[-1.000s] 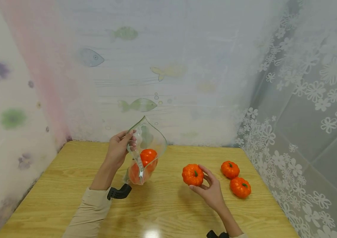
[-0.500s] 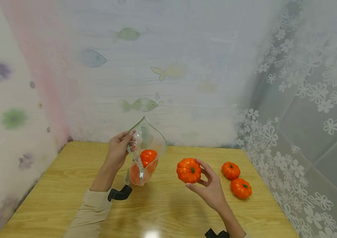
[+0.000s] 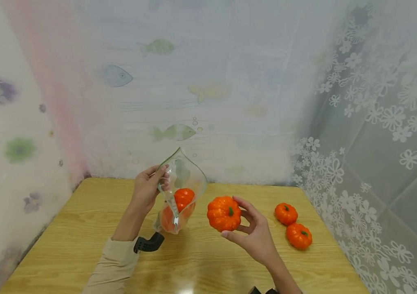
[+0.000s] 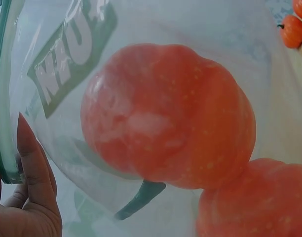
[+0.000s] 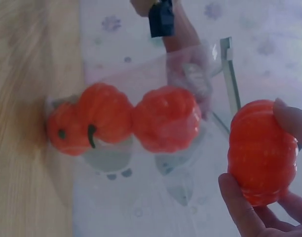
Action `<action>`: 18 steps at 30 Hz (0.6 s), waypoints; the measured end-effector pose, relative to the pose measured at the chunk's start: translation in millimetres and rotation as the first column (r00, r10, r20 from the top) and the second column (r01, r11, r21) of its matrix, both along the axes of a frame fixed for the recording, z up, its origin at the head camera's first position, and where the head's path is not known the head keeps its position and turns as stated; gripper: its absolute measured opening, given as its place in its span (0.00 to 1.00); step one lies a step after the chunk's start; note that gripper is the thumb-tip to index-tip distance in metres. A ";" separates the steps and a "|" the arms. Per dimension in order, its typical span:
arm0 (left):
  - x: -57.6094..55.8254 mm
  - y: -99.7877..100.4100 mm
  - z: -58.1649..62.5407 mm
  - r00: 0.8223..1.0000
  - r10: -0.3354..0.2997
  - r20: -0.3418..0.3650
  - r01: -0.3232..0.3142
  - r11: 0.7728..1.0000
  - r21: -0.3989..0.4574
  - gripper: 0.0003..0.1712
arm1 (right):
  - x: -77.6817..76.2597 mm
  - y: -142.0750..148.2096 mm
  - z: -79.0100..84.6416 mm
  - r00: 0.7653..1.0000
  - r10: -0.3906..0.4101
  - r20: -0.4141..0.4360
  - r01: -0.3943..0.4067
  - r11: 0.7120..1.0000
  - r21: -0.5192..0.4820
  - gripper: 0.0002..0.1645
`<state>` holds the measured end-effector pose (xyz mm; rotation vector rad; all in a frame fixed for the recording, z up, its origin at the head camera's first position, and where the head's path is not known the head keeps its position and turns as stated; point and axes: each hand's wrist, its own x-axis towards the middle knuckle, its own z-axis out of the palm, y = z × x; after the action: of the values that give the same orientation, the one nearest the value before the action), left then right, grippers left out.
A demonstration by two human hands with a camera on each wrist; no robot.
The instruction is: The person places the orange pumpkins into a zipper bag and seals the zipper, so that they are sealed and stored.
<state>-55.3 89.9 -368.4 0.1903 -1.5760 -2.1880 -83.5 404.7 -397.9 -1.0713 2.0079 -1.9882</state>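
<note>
My left hand (image 3: pixel 147 188) grips the edge of a clear zip bag (image 3: pixel 193 173), whose mouth gapes toward me. Inside the bag are three orange toy pumpkins, stacked in a column in the right wrist view; the topmost pumpkin (image 5: pixel 167 119) sits nearest the opening. A green printed label shows on the bag in the left wrist view. My right hand (image 3: pixel 254 232) holds another orange pumpkin (image 3: pixel 223 214) between thumb and fingers, above the table and just right of the bag. Its green stem faces right. The bag and this pumpkin are apart.
Two more pumpkins lie on the wooden table (image 3: pixel 94 212) at the right: a farther pumpkin (image 3: pixel 286 214) and a nearer pumpkin (image 3: pixel 299 236), touching. Curtains with fish and flower prints hang behind and at both sides of the table.
My right hand has carried its pumpkin leftward and closer to the bag, and the pumpkin looks larger. The left hand and the bag have stayed nearly still.
</note>
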 end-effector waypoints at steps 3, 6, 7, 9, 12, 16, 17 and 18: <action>0.7 2.3 0.3 1.000 0.002 0.004 -0.002 1.000 0.002 0.19 | 1.0 -2.0 4.6 0.999 0.034 -0.011 -0.035 0.999 -0.022 0.47; 1.2 4.8 1.0 1.000 -0.002 0.007 0.002 1.000 0.008 0.19 | -0.2 -4.6 9.6 0.997 0.073 -0.026 -0.075 0.996 -0.058 0.45; 1.5 5.6 1.2 1.000 -0.003 0.008 0.003 1.000 0.005 0.19 | -0.9 -5.4 11.3 0.996 0.084 -0.029 -0.086 0.994 -0.071 0.45; 2.1 7.2 1.9 1.000 -0.006 0.008 0.006 1.000 0.001 0.19 | -2.4 -7.3 14.7 0.994 0.104 -0.033 -0.107 0.989 -0.099 0.45; 3.3 9.4 2.7 1.000 -0.006 0.005 0.006 1.000 -0.004 0.19 | -4.1 -11.1 20.0 0.991 0.130 -0.036 -0.134 0.982 -0.134 0.46; 4.3 12.0 3.6 1.000 -0.002 0.003 0.002 1.000 -0.006 0.19 | -5.7 -19.4 26.6 0.977 0.206 -0.062 -0.213 0.963 -0.167 0.46; 4.3 12.8 3.9 1.000 0.001 0.004 -0.001 1.000 -0.006 0.19 | -5.9 -21.7 28.2 0.971 0.231 -0.067 -0.239 0.956 -0.170 0.46; 4.3 13.6 3.9 1.000 0.003 0.004 -0.003 1.000 -0.005 0.19 | -6.2 -24.1 29.6 0.964 0.256 -0.073 -0.265 0.949 -0.172 0.46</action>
<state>-51.0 103.5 -364.5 0.1965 -1.5820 -2.1825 -89.6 380.6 -368.3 -1.3576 1.6277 -2.0474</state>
